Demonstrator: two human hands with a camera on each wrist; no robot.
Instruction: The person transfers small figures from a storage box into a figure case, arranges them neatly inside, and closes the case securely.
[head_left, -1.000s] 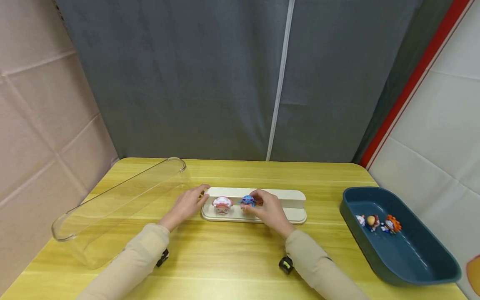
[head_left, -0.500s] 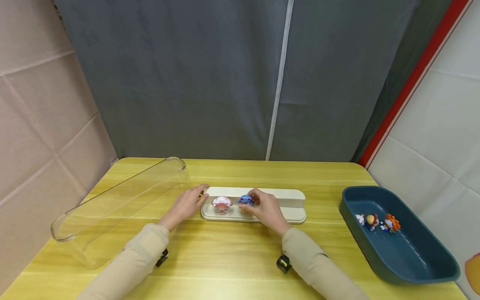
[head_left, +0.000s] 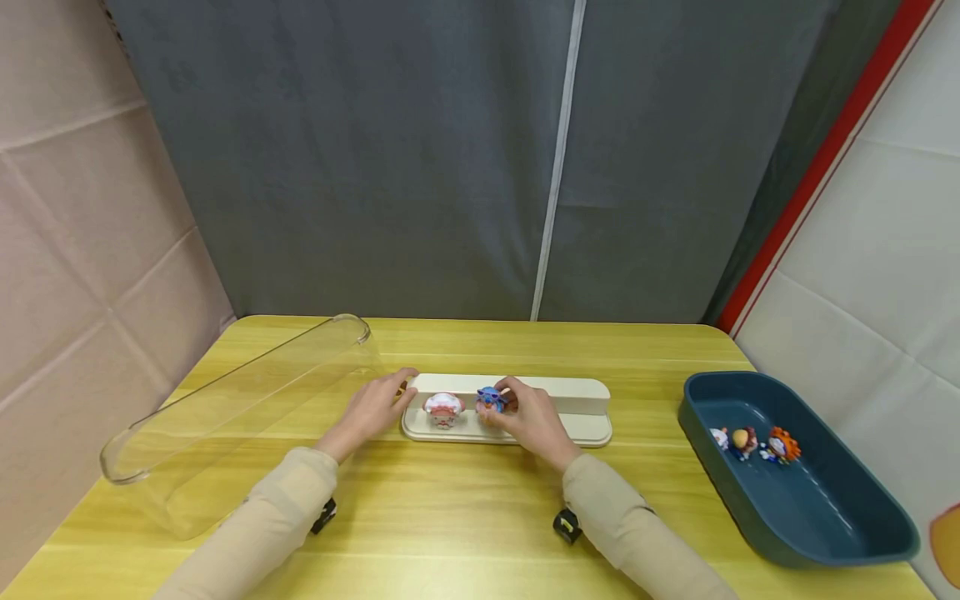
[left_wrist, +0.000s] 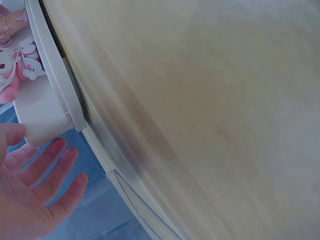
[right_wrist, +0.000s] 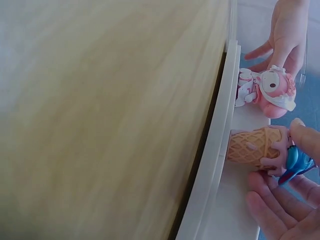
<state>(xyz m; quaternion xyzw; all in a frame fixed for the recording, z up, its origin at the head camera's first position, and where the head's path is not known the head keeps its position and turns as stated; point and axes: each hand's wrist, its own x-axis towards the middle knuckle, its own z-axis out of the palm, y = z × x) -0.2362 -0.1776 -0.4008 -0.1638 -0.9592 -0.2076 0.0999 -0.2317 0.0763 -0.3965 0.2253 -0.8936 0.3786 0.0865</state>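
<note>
A cream display base (head_left: 588,427) with a raised back step lies on the table. My left hand (head_left: 372,411) is at its left end, its fairly straight fingers (left_wrist: 47,172) touching or very near that end. A pink-and-white figurine (head_left: 443,410) stands upright on the base's left part. To its right, my right hand (head_left: 536,421) pinches a figurine with a blue top and an ice-cream-cone body (right_wrist: 257,147) between thumb and fingers. In the right wrist view, the cone's bottom appears to touch the base. The fingers partly hide the blue top.
A clear plastic cover (head_left: 247,408) lies slantwise on the yellow wooden table (head_left: 450,525) at the left. A dark blue bin (head_left: 810,517) at the right holds several small figurines (head_left: 780,447). A grey curtain (head_left: 390,167) hangs behind the table.
My right hand has shifted slightly left with the blue-topped figurine, which has turned a little. The left hand stays at the base's end.
</note>
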